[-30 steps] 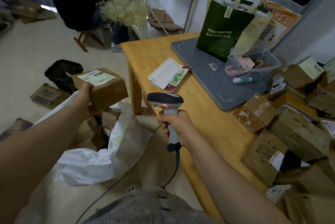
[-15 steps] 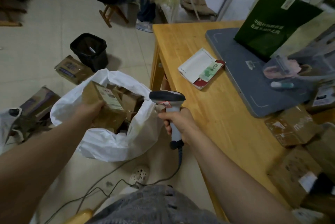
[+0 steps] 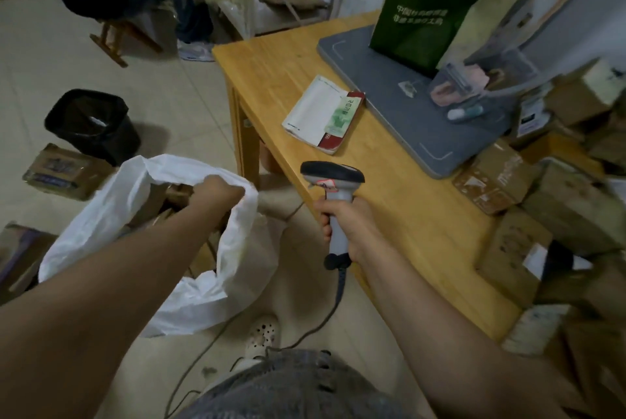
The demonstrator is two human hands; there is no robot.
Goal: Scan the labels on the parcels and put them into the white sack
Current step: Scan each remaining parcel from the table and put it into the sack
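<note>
Floor-side white sack (image 3: 242,259), left hand (image 3: 216,192) half hidden

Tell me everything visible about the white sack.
The white sack is thin, crinkled, plastic-like material, slumped on the tiled floor beside the table leg. Its mouth gapes upward, showing brown cardboard parcels inside. The left hand reaches into the mouth at the rim; its fingers are hidden.

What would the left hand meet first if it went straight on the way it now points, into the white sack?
Most likely the brown parcels lying inside the white sack; the left hand points down into its open mouth. Depth is unclear, and its fingers are hidden.
</note>
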